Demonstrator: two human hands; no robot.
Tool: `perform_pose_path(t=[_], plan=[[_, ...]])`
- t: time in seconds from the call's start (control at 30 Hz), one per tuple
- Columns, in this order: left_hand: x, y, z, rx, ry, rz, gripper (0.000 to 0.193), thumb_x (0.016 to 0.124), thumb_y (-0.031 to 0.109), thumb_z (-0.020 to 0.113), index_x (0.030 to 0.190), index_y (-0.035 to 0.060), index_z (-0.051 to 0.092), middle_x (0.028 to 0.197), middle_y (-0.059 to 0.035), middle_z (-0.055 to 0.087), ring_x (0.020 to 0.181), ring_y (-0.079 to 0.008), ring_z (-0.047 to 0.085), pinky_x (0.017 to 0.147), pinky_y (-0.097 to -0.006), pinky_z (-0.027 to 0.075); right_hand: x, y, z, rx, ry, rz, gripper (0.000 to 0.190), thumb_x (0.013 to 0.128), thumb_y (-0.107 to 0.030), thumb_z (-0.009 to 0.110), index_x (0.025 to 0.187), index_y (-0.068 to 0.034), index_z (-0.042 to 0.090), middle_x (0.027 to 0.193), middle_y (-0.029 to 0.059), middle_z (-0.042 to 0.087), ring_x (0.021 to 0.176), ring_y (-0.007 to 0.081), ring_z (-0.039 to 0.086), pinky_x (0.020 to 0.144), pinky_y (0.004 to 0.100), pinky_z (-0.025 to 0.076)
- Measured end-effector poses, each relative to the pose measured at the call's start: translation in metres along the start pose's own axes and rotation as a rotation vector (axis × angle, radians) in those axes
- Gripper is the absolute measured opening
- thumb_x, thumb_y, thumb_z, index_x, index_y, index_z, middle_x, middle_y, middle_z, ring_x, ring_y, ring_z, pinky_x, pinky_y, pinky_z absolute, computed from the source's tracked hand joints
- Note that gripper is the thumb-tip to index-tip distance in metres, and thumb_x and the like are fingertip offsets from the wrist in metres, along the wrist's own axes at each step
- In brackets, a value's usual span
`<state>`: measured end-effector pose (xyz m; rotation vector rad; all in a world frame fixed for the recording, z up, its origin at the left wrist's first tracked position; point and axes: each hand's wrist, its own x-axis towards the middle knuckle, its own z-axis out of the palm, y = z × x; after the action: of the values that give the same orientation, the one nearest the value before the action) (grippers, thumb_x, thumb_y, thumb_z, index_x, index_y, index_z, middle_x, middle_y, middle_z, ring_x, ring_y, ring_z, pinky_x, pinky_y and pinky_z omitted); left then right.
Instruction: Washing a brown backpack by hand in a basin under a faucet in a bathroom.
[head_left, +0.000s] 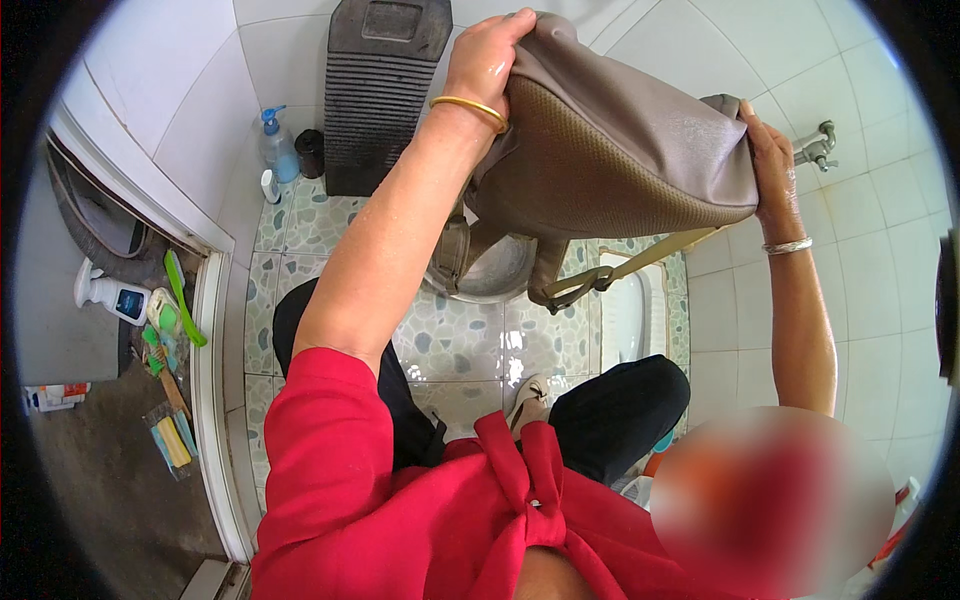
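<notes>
A grey-brown backpack (622, 142) with a woven-textured panel is held up in front of me by both hands. My left hand (487, 60), wet and with a gold bangle at the wrist, grips its upper left corner. At the other end, my right hand (772, 165) grasps the bag's right side, a silver bracelet below it. Shoulder straps (551, 277) with buckles dangle from the underside. Partly hidden beneath them, a round metal basin (499, 274) stands on the tiled floor.
A dark ribbed washboard (382, 112) leans on the wall beside a blue pump bottle (279, 150). To the right are a squat toilet (634, 315) and a wall tap (817, 146). Past the door frame (214, 375) lie a spray bottle (112, 292) and a green brush (182, 296). Wet floor tiles (450, 337) glisten.
</notes>
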<state>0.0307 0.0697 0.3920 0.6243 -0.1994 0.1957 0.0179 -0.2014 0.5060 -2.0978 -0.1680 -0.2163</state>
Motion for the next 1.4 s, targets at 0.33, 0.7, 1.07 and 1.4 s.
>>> perform_pose_path(t=[0.33, 0.7, 1.07, 1.4], plan=[[-0.004, -0.005, 0.007, 0.047, 0.045, 0.041, 0.020, 0.084, 0.021, 0.055, 0.082, 0.0021, 0.058, 0.076, -0.0040, 0.056, 0.069, -0.0138, 0.052, 0.064, -0.0280, 0.042, -0.001, -0.003, 0.004, -0.032, -0.035, -0.021, 0.038, 0.086, -0.037, 0.056, 0.077, 0.000, 0.062, 0.070, 0.0011, 0.059, 0.057, 0.0070, 0.051, 0.051, 0.0212, 0.043], [-0.037, -0.057, 0.057, 0.232, 0.002, 0.052, 0.019, 0.083, 0.023, 0.058, 0.074, 0.0067, 0.056, 0.064, 0.0051, 0.049, 0.058, -0.0037, 0.041, 0.053, -0.0212, 0.034, -0.039, -0.051, 0.048, -0.217, -0.134, -0.038, 0.038, 0.085, -0.033, 0.056, 0.080, 0.004, 0.059, 0.072, 0.0012, 0.054, 0.066, 0.0078, 0.051, 0.066, 0.0233, 0.045], [-0.036, -0.077, 0.069, 0.046, 0.005, 0.023, 0.022, 0.083, 0.019, 0.057, 0.065, 0.0099, 0.048, 0.062, 0.0073, 0.039, 0.056, -0.0039, 0.033, 0.051, -0.0220, 0.030, -0.052, -0.038, 0.054, -0.579, -0.494, -0.097, 0.038, 0.059, -0.026, 0.067, 0.072, 0.008, 0.057, 0.064, 0.0097, 0.058, 0.060, 0.0149, 0.055, 0.056, 0.0294, 0.045], [-0.032, -0.071, 0.066, 0.283, -0.232, 0.106, 0.024, 0.089, 0.028, 0.054, 0.077, 0.0067, 0.056, 0.070, 0.0032, 0.049, 0.065, -0.0046, 0.042, 0.058, -0.0213, 0.037, -0.018, -0.028, 0.022, -0.459, -0.360, -0.062, 0.020, 0.061, -0.012, 0.058, 0.071, 0.005, 0.058, 0.058, 0.0036, 0.055, 0.055, 0.0103, 0.051, 0.054, 0.0248, 0.043]])
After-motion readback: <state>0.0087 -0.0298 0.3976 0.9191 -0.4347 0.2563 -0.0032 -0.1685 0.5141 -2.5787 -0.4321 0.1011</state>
